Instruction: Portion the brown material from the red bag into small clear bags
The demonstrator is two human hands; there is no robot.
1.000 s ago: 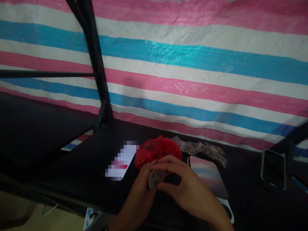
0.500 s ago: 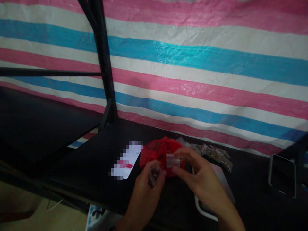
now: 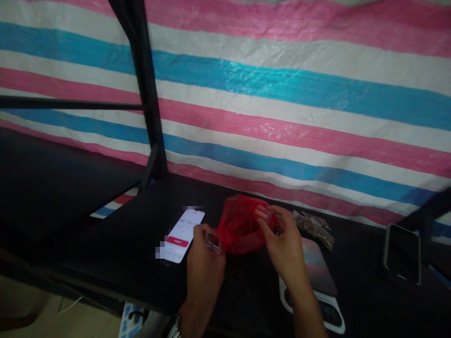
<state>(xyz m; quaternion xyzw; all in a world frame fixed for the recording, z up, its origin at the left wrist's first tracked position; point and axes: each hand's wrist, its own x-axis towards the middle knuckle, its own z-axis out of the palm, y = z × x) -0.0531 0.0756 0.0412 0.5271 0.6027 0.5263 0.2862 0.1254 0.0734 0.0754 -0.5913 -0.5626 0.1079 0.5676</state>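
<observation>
Counter (image 3: 366, 300) black, striped sheet (image 3: 282, 112) behind, black frame (image 3: 148, 94) at left, floor (image 3: 88, 319) lower left; red bag (image 3: 239, 216) sits between lit phone (image 3: 181, 234) and packets (image 3: 313, 225), left hand (image 3: 206, 265) grip round clear container (image 3: 213, 240) at bag's left edge, right hand (image 3: 289, 251) grip pinching clear tube (image 3: 262, 213) at its right side.

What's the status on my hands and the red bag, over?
Left hand gripping clear plastic item. Right hand pinching small clear container at red bag. Bag crumpled, between the hands. Lit phone close beside left hand.
</observation>
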